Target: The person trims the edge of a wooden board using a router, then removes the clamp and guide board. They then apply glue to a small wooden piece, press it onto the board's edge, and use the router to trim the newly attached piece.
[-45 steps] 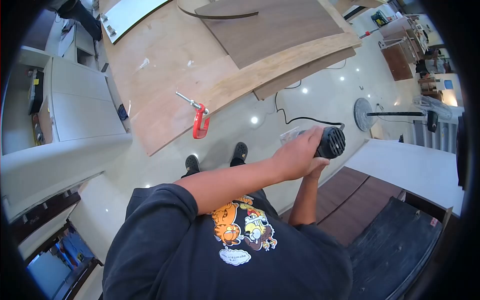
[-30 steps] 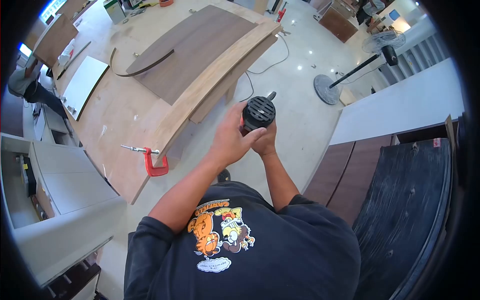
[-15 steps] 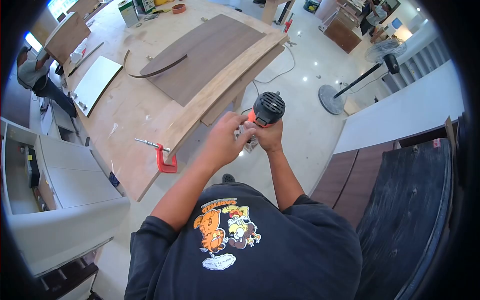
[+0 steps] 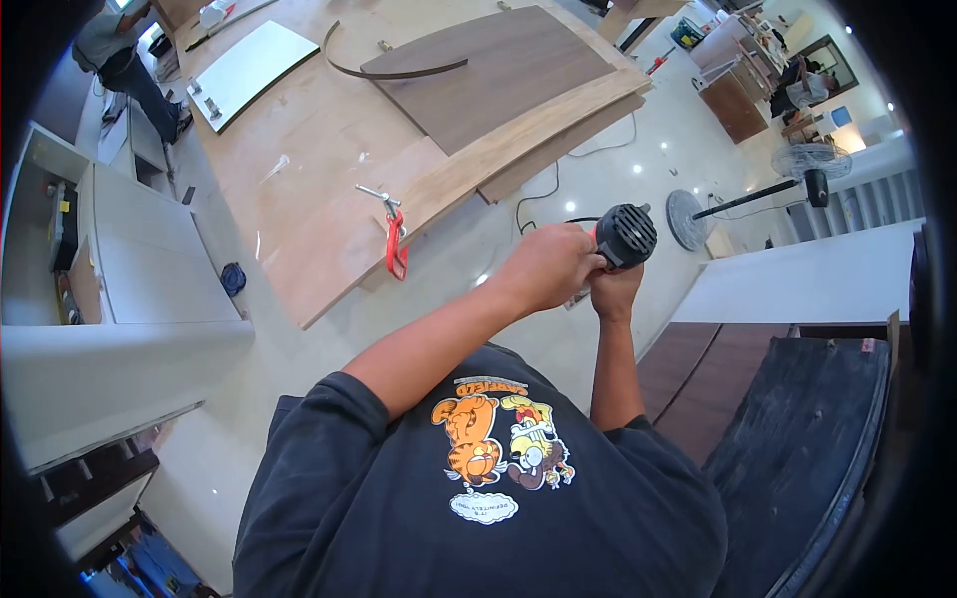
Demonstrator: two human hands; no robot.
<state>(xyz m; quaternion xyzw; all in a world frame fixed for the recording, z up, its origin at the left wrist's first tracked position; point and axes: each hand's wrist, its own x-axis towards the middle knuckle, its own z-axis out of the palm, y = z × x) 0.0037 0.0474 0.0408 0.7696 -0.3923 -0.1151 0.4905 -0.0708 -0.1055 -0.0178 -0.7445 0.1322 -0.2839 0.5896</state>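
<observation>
We have both hands up in front of our dark shirt [image 4: 478, 548], meeting at the tool [image 4: 626, 239]. Our right hand [image 4: 616, 291] wraps the tool's body from below, so the tool's black, slotted top rises just above it, over the floor [image 4: 449, 319]. Our left hand [image 4: 553, 265] comes in from the left with its fingers bent in narrow and touching the tool's near-left side (a bit of the clear base peeks out beneath that hand); we cannot tell whether those fingers grip it or pinch some part there. Left of our left hand, well apart from it, the red clamp [image 4: 396, 249] sits at the edge of the table [image 4: 319, 159], its screw pointing up and away to the left. Beyond our left hand, the brown panel [image 4: 498, 80] lies on the table, with the curved strip [image 4: 399, 73] partly over it; the white board [image 4: 254, 75] lies farther left. Ahead and right of our right hand, the fan [image 4: 748, 199] stands on the floor, while nearer us on that right side a black sheet [image 4: 797, 448] leans or lies, which we cannot tell.
</observation>
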